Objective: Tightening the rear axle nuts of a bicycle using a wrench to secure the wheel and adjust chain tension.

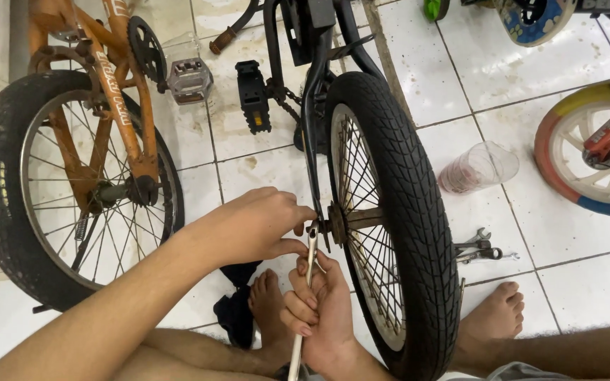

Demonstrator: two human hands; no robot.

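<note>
Viewpoint: a head camera looks down at a person sitting barefoot on a white tiled floor [587,282], a black bicycle standing between their legs.
Left hand [248,226]: its grip is pressed together, fingertips pinching at the axle nut [317,227] on the near side of the hub.
Right hand [319,310]: its grip is curled tight around the shaft of a metal wrench [306,282], whose head meets the same nut.
Wheel: the black tyred wheel [404,212] stands upright, its rusty hub and spokes facing the hands.
Step in hand: it looks like the wrench is being seated on the nut, one hand steadying while the other holds the handle.
Next move calls for: judging by the grip, a firm turn of the handle with the wrench head kept square on the nut so it does not slip.
Nearby: spare wrenches [480,248] lie on the tiles just right of the tyre; a clear plastic cup [478,168] lies on its side beyond them; an orange bicycle [100,127] stands to the left.
Hidden: the nut itself is mostly covered by fingers; the wrench's lower end runs out of frame; whether the nut is being loosened or tightened cannot be told.
</note>
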